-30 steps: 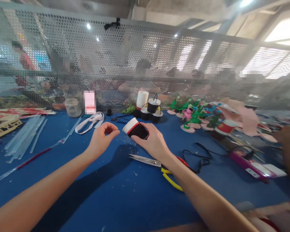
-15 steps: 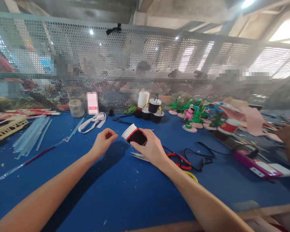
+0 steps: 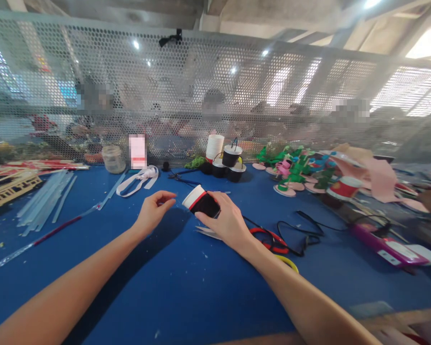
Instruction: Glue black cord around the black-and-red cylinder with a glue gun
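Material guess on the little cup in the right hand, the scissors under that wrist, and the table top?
Cup: looks like paper, matte; white rim, red band, black wrap that may be paper or felt.
Scissors: blades shiny grey, likely steel; red and yellow handles look like glossy plastic.
Table top: blue, dull and slightly fuzzy, probably felt or cloth cover.
Right hand grips the cup.

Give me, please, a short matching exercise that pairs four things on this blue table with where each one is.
Things:
1. small cup
2. scissors
3. white ribbon
4. glass jar

Places:
A. by the mesh screen, far left
B. in the right hand
C. lying beyond the left hand
D. flat under the right wrist

Pairs: 1-B, 2-D, 3-C, 4-A
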Motion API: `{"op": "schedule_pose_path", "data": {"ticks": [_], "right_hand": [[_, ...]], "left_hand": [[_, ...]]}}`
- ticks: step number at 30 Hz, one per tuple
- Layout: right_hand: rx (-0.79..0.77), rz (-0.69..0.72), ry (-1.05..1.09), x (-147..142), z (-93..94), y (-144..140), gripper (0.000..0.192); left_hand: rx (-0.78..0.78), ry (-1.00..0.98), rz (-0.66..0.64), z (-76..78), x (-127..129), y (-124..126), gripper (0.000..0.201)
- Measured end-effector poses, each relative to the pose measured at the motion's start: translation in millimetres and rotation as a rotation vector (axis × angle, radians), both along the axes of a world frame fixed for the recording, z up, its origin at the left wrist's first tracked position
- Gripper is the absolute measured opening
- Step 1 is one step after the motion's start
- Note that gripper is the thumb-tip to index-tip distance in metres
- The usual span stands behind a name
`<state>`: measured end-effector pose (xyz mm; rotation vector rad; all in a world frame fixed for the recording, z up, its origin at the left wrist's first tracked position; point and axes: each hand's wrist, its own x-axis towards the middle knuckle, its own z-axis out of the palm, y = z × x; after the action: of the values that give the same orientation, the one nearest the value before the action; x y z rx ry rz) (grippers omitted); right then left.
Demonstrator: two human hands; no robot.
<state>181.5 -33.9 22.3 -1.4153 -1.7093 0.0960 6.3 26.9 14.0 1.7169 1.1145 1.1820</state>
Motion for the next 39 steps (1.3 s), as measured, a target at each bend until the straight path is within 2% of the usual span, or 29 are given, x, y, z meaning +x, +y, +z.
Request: {"op": "schedule_pose_path", "data": {"ticks": [7,14,20,25,30,33,36,39], "right_hand": [[0.004,0.004,-0.001,0.7,-2.9,0.4,0.042],[0.005,0.009,-0.014,0.7,-6.7,1.2,0.046],[-0.004,0.022,-0.017,0.4,-7.2,0.7,0.045],[-0.014,0.014,-0.015,-0.1,-7.7,0.2,0.045],[-0.004,0.002,-0.032,-0.2,-9.0,0.6,0.046],[0.008,0.005,-0.036,0.4,-8.6,0.9,0.045],[0.007,0.009,-0.038,0.7,-7.7,0.7,0.046],[-0.005,0.015,-0.04,0.1,-7.0,-0.5,0.046]], "left_hand": [[-0.02,0.035,0.044,-1.2,0.7,-0.8,0.013],[0.011,0.09,0.082,-3.0,2.2,-3.5,0.021],[0.028,0.059,0.0,-4.7,1.0,-0.9,0.026],[-0.044,0.091,-0.025,-8.1,-1.7,4.6,0.026],[-0.143,-0.002,-0.014,-10.7,-3.3,10.4,0.021],[-0.152,-0.03,-0.017,-10.0,-4.6,13.3,0.02],[-0.141,0.053,-0.003,-8.0,-6.2,14.2,0.019],[-0.09,0.163,0.084,-6.7,-9.1,15.1,0.025]]}}
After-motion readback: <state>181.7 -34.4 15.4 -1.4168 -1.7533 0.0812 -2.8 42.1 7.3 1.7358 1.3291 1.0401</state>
